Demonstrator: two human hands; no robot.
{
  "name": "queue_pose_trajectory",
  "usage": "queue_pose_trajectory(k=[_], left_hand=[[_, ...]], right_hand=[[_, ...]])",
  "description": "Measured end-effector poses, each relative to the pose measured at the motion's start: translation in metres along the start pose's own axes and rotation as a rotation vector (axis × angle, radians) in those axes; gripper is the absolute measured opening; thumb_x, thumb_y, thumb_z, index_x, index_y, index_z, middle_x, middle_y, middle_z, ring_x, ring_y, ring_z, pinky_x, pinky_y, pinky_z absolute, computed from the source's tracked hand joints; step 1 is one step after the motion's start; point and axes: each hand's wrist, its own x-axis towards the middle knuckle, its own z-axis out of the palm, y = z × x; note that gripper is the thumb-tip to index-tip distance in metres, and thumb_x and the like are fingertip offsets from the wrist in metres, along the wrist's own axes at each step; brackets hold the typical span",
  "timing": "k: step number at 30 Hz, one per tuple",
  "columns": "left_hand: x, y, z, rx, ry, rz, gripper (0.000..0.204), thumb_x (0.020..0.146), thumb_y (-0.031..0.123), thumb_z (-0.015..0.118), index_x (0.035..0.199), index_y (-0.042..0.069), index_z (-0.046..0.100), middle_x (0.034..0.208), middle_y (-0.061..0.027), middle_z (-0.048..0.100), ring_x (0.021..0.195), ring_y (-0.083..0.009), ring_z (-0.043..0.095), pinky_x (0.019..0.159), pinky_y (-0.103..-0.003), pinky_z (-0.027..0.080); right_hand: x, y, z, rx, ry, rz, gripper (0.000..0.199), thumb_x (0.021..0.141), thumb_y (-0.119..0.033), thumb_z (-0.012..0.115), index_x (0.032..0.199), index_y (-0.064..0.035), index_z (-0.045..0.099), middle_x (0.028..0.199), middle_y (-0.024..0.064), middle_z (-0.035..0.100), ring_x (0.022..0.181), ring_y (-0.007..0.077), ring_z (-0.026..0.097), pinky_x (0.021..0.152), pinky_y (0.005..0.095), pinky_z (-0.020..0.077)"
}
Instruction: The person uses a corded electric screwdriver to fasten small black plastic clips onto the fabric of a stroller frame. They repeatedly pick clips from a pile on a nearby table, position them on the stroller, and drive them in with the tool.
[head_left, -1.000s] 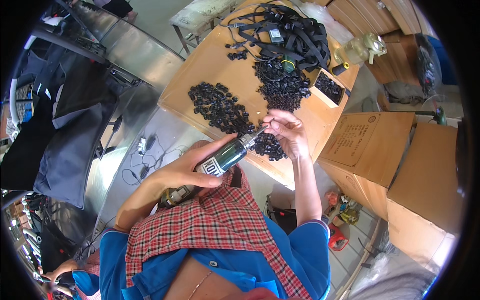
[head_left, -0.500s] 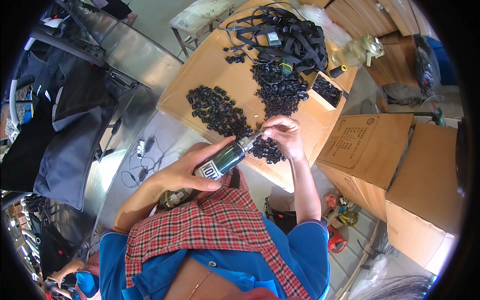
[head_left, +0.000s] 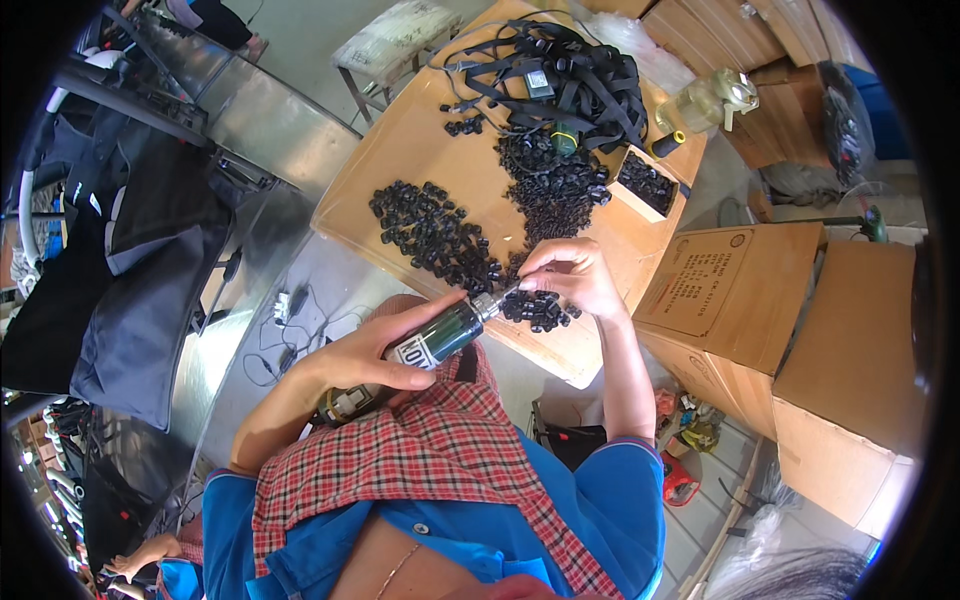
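My left hand is wrapped round the dark green body of an electric screwdriver, which has a white label and a silver nose. The tool lies slanted in front of my red checked apron, its nose toward the table. At that nose, the thumb and fingers of my right hand are pinched on a thin metal bit. Small black plastic buckles lie heaped just beyond the tool. More black pieces sit below my right hand.
The wooden table carries a tangle of black straps, a pile of small black parts, a small box of black parts and a clear bottle. Cardboard boxes stand right; dark fabric hangs left.
The screwdriver's nose and my right hand have shifted slightly lower in the picture. My right fingers remain pinched at the tip. The whole view has moved a little.
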Motion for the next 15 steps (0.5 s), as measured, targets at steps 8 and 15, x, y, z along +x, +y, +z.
queue_pose_trajectory(k=[8,15], left_hand=[[-0.005,-0.004,0.002,0.009,0.000,0.005,0.099,0.079,0.038,0.076,0.156,0.011,0.018,0.119,-0.0074,0.054,0.089,-0.0115,0.057,0.080,-0.025,0.046],[-0.004,-0.012,0.003,-0.012,0.043,0.038,0.103,0.076,0.042,0.076,0.156,0.011,0.018,0.114,-0.0091,0.054,0.083,-0.0148,0.058,0.079,-0.027,0.047]], right_hand=[[0.001,-0.006,0.005,-0.010,-0.055,0.028,0.004,0.083,-0.001,0.074,0.084,0.0018,0.071,0.073,0.0046,0.068,0.063,0.0074,0.062,0.057,0.0209,0.0508],[0.005,0.017,-0.002,0.083,0.017,-0.094,0.018,0.089,-0.014,0.070,0.084,0.0035,0.069,0.076,0.0080,0.068,0.066,0.0128,0.065,0.060,0.0248,0.0533]])
